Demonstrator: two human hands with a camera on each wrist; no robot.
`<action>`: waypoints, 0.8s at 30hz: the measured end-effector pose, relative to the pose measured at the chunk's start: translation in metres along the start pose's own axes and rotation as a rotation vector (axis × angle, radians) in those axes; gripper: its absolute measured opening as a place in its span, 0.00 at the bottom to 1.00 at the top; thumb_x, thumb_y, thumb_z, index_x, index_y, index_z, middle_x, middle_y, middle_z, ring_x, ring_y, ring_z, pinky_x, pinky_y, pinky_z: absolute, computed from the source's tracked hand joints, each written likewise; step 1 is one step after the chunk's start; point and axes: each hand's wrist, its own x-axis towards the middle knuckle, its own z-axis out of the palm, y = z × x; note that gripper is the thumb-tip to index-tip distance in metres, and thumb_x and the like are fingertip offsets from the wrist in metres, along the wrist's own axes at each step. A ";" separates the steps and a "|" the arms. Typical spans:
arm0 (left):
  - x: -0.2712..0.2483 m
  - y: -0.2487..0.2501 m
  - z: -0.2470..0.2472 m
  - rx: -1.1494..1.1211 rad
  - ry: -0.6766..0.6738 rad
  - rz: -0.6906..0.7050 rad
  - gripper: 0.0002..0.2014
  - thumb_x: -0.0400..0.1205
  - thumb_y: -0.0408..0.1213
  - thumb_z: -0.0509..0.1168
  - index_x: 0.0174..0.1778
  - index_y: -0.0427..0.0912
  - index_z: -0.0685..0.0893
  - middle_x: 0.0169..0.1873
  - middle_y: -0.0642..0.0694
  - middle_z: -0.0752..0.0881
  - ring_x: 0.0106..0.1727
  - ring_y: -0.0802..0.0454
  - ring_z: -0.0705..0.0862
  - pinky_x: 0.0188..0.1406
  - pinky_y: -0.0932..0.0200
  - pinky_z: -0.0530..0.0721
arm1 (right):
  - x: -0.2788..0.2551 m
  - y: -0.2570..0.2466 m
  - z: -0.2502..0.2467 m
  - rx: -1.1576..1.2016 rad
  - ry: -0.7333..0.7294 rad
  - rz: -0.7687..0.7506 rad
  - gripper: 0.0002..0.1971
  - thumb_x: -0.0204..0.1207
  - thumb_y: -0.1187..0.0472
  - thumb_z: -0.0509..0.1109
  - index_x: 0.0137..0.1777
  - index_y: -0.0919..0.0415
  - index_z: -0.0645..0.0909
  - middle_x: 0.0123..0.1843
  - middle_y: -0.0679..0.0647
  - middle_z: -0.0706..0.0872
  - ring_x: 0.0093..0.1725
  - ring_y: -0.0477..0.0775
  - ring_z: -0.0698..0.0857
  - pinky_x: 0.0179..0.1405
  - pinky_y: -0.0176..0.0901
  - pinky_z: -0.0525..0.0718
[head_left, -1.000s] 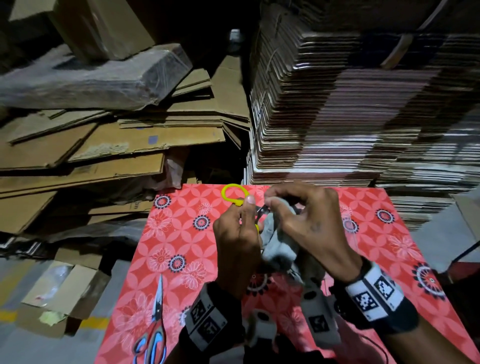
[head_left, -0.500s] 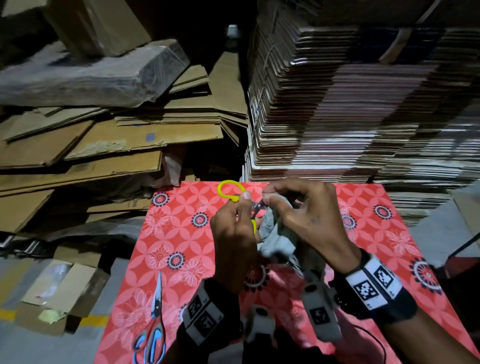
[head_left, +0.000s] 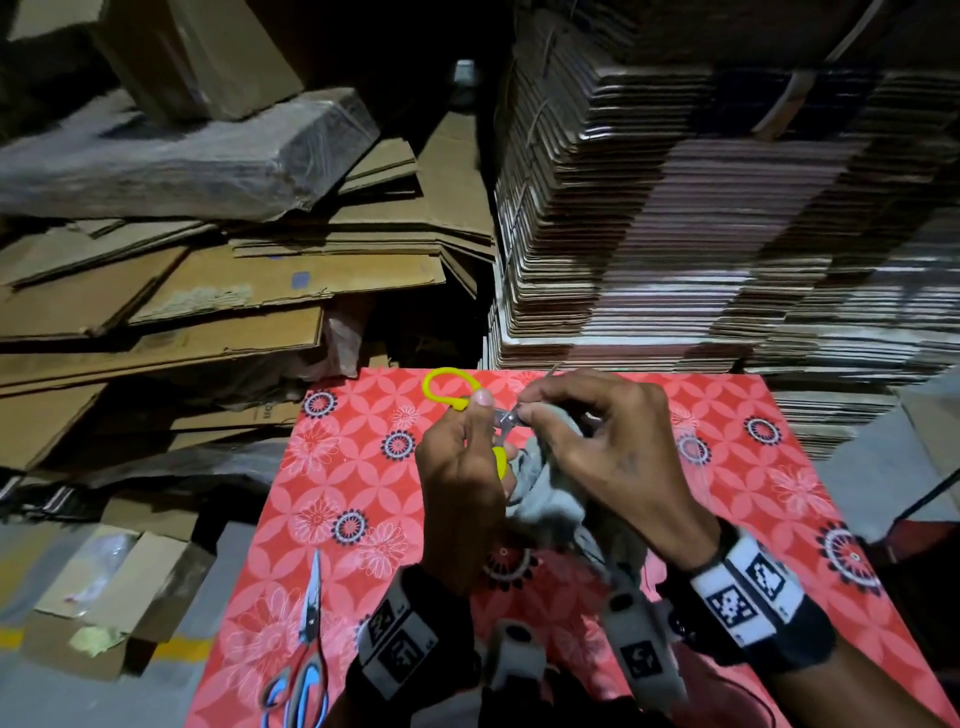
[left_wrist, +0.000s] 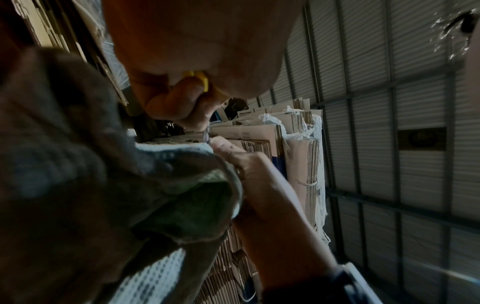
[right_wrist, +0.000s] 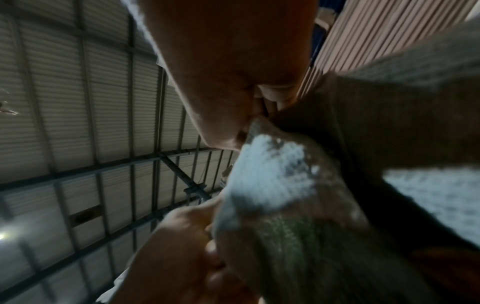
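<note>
Here, your left hand (head_left: 462, 483) is gripping the yellow-handled snips (head_left: 461, 401), blades pointing toward 3 o'clock at the grey cloth (head_left: 550, 493) your right hand (head_left: 613, 457) is pinching just beside them, above the red mat (head_left: 363, 467).

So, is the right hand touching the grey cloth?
Touching. The head view shows the right hand pinching the grey cloth at its top; the left wrist view shows its fingertips on the cloth's edge.

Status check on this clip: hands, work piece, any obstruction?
Left hand grips small yellow-handled scissors. Right hand pinches grey knitted cloth at the blades. Blue-handled scissors lie apart on red patterned mat.
</note>
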 end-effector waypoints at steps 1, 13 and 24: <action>0.000 0.000 -0.001 -0.022 -0.007 -0.004 0.24 0.87 0.56 0.62 0.31 0.42 0.76 0.25 0.30 0.69 0.24 0.45 0.71 0.18 0.60 0.70 | -0.002 -0.001 0.000 -0.003 -0.027 -0.027 0.06 0.74 0.68 0.83 0.43 0.56 0.94 0.39 0.42 0.93 0.41 0.41 0.90 0.41 0.32 0.84; 0.007 0.004 -0.008 -0.063 0.005 -0.015 0.22 0.94 0.45 0.57 0.37 0.37 0.75 0.23 0.38 0.77 0.16 0.51 0.66 0.19 0.59 0.64 | 0.029 0.022 -0.018 0.056 0.119 0.221 0.09 0.75 0.62 0.84 0.42 0.43 0.93 0.38 0.37 0.93 0.40 0.36 0.91 0.44 0.32 0.84; 0.004 0.016 -0.005 -0.134 0.063 0.005 0.21 0.93 0.44 0.58 0.36 0.36 0.74 0.25 0.32 0.74 0.17 0.53 0.67 0.15 0.68 0.65 | 0.005 -0.006 0.003 -0.081 0.086 -0.203 0.06 0.75 0.69 0.82 0.49 0.59 0.95 0.47 0.48 0.94 0.47 0.44 0.91 0.51 0.35 0.86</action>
